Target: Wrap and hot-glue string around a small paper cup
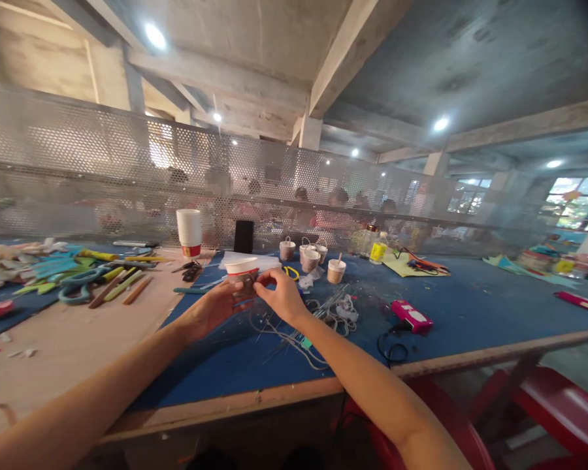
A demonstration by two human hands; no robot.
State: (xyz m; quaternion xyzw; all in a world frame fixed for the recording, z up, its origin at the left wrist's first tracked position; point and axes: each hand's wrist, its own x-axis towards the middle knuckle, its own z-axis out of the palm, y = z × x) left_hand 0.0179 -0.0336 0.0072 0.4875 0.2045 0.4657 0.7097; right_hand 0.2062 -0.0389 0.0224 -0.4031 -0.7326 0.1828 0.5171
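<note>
My left hand (215, 307) is wrapped round a paper cup (241, 266), holding it above the blue table mat. The cup has a white rim with a red band, and its lower part looks dark grey-brown. Thumb and fingertips of my right hand (281, 294) are pinched together against the cup's right side; whatever lies between them is too small to make out. Just beyond are several small grey-white cups (309, 260), some with loop handles. Below my right hand lies a tangle of grey cord and thin wires (340, 313).
On the left are a stack of paper cups (189, 232), blue-handled scissors (76, 287) and wooden tools (122, 287). A black phone (244, 236) stands against the perforated metal screen (196, 163). To the right are a yellow-labelled bottle (379, 248) and a pink box (411, 316) with a black cable.
</note>
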